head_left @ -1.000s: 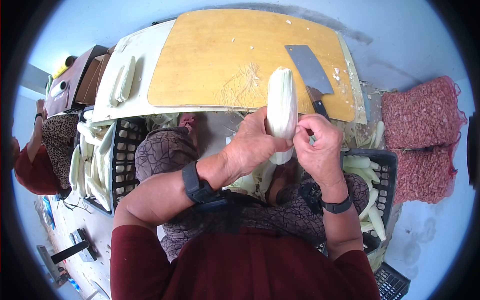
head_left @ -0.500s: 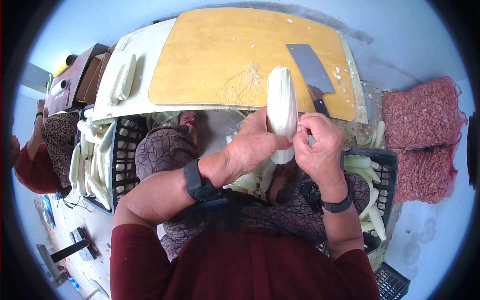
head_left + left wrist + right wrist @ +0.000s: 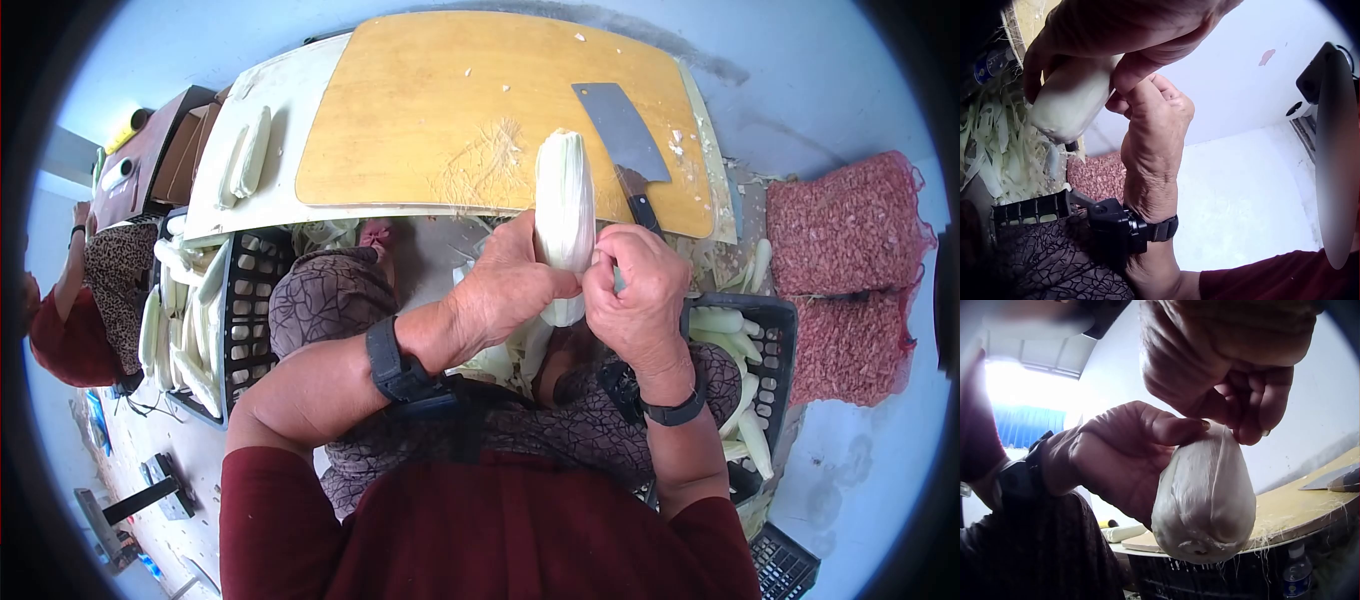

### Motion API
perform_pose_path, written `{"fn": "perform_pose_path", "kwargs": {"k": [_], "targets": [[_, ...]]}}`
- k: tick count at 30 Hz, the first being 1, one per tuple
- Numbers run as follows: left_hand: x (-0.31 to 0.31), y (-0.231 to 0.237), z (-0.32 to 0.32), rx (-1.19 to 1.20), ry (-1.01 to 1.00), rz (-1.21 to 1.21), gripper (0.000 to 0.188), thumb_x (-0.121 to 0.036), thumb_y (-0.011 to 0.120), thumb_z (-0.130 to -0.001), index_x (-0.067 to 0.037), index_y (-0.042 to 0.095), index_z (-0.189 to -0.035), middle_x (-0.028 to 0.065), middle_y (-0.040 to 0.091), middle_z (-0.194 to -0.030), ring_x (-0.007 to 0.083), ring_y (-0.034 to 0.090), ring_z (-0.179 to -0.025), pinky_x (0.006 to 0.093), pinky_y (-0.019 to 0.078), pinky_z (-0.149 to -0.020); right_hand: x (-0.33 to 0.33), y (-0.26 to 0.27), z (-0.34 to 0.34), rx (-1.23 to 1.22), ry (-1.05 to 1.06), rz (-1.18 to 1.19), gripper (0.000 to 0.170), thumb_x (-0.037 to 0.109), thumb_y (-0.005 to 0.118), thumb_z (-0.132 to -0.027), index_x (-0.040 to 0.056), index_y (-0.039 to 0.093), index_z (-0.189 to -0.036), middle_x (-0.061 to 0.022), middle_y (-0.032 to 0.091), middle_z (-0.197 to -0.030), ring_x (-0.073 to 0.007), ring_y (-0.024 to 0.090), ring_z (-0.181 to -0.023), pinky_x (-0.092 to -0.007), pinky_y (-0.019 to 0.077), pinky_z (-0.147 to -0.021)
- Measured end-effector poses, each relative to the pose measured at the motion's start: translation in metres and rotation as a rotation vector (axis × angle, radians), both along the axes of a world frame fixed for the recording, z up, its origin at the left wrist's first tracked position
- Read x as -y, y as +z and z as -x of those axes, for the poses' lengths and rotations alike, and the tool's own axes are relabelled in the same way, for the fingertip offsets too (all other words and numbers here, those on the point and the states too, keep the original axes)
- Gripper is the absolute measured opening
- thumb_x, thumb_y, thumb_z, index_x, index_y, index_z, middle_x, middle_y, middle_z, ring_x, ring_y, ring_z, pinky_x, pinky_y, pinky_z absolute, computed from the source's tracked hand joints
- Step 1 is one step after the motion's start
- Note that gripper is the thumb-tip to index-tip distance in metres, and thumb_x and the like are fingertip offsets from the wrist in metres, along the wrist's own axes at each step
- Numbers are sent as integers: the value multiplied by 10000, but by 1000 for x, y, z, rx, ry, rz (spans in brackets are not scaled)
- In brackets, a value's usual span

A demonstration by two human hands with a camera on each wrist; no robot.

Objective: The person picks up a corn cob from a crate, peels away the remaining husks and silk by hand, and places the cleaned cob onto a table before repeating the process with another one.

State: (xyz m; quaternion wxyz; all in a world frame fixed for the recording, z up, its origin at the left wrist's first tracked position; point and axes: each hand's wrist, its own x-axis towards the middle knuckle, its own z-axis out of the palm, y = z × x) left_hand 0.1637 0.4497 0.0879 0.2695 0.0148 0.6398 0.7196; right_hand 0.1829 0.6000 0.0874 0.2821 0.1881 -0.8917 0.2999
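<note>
An ear of corn (image 3: 564, 215) in its pale husk is held upright above the lap, in front of the table edge. My left hand (image 3: 505, 275) grips it from the left, with the thumb across its lower part. Against its right side, my right hand (image 3: 638, 290) has curled fingers and pinches an edge of the husk (image 3: 1229, 440). In the right wrist view the rounded end of the ear faces the camera, and a seam runs along the husk. My right fingertips partly hide the pinched edge.
A cleaver (image 3: 622, 132) and corn silk (image 3: 490, 160) lie on the yellow board (image 3: 420, 100). Crates of corn stand at left (image 3: 240, 310) and right (image 3: 785, 340). Red mesh sacks (image 3: 845, 230) are stacked on the right. Peeled husks (image 3: 997, 137) lie below. Another person (image 3: 75, 330) is at far left.
My right hand has turned slightly and its fingers have closed tighter beside the ear. The left hand and the ear stay almost in place.
</note>
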Motion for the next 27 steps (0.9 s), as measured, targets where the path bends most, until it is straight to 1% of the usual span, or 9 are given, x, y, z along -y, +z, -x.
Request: {"fn": "perform_pose_path", "kwargs": {"k": [8, 12, 15, 18, 21, 23, 27], "targets": [[1, -5, 0, 15, -6, -41, 444, 86, 620, -648, 64, 523, -1081, 114, 602, -973, 185, 586, -892, 302, 468, -810, 1, -1, 0, 8, 10, -15, 115, -25, 582, -619, 24, 508, -691, -112, 565, -680, -300, 563, -595, -391, 452, -525], [1, -3, 0, 22, 3, -21, 441, 88, 621, -646, 64, 523, -1076, 112, 602, -970, 183, 585, -889, 303, 467, -810, 2, -1, -1, -2, 16, -41, 118, -19, 595, -630, 24, 508, -698, -115, 563, -685, -303, 566, -605, -396, 452, -526], [1, -3, 0, 30, 0, -50, 439, 88, 621, -646, 65, 523, -1073, 113, 602, -972, 183, 585, -882, 302, 470, -800, 2, -1, -1, -2, 18, -46, 118, -15, 601, -639, 25, 509, -701, -116, 561, -684, -305, 567, -609, -397, 453, -528], [0, -4, 0, 35, 16, -19, 435, 82, 629, -648, 66, 525, -1070, 112, 603, -964, 184, 585, -872, 303, 473, -790, 2, 0, -1, 2, 22, -48, 117, -11, 606, -645, 26, 512, -704, -116, 561, -684, -305, 568, -610, -396, 454, -531], [1, -3, 1, 24, -14, -24, 426, 72, 639, -652, 65, 529, -1063, 111, 605, -953, 183, 586, -869, 303, 474, -784, 3, 2, -2, 11, 29, -48, 117, -8, 609, -648, 28, 515, -707, -114, 563, -685, -303, 570, -610, -395, 455, -533], [0, -4, 1, 32, 16, 11, 424, 64, 651, -652, 64, 533, -1060, 109, 606, -942, 176, 585, -851, 300, 473, -762, 4, 2, -3, 14, 31, -48, 117, -7, 611, -649, 29, 517, -708, -112, 563, -685, -302, 570, -610, -394, 456, -534], [0, -1, 0, 33, 19, 6, 423, 59, 657, -649, 62, 538, -1056, 105, 606, -932, 167, 581, -831, 292, 471, -731, 4, 2, -3, 8, 33, -46, 111, -7, 610, -656, 30, 521, -712, -111, 569, -692, -297, 573, -612, -390, 458, -535]]}}
